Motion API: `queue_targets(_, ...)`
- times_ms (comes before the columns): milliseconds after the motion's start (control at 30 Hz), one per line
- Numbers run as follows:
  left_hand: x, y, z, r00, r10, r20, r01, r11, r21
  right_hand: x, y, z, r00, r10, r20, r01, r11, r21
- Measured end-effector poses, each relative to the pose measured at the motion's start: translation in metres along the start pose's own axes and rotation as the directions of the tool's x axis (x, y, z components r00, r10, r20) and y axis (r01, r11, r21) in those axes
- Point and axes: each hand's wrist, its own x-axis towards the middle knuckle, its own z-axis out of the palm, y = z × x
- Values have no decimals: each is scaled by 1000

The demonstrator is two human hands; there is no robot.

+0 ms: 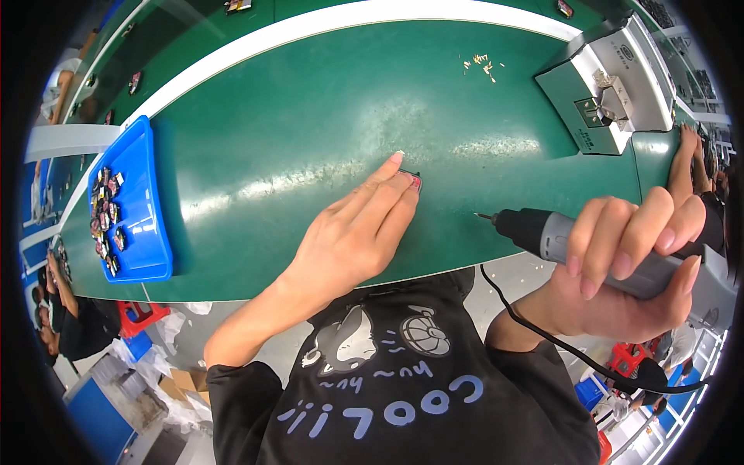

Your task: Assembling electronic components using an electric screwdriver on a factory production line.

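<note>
Gripped in my right hand (628, 260), fingers wrapped round its grey body, sits the electric screwdriver (589, 248), tip aimed left. My left hand (356, 232) lies flat and open on the green bench (310, 116), fingertips pinning a small dark part (413, 178), well apart from the bit.

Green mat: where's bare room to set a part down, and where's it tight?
Widest bare patch on the green mat: between the blue tray and the left hand, running up to the white strip. Also between the hand and the grey fixture, below the small scraps. Tight where the electric screwdriver in the right hand nears the small part.
</note>
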Motion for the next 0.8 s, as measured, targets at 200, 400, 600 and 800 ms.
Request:
queue_targets(200,2,0,11,988,78,-134,-68,995,72,3,15,1,992,68,110,-75,995,61)
queue_targets(400,-3,6,16,982,150,-113,-105,938,332,8,31,6,992,63,109,-75,992,104)
queue_targets(600,-5,7,18,978,188,-92,-140,915,379,10,45,18,996,63,67,-67,996,59)
queue_targets(800,-6,10,16,983,155,-93,-115,934,339,12,51,27,996,90,5,-90,994,-56)
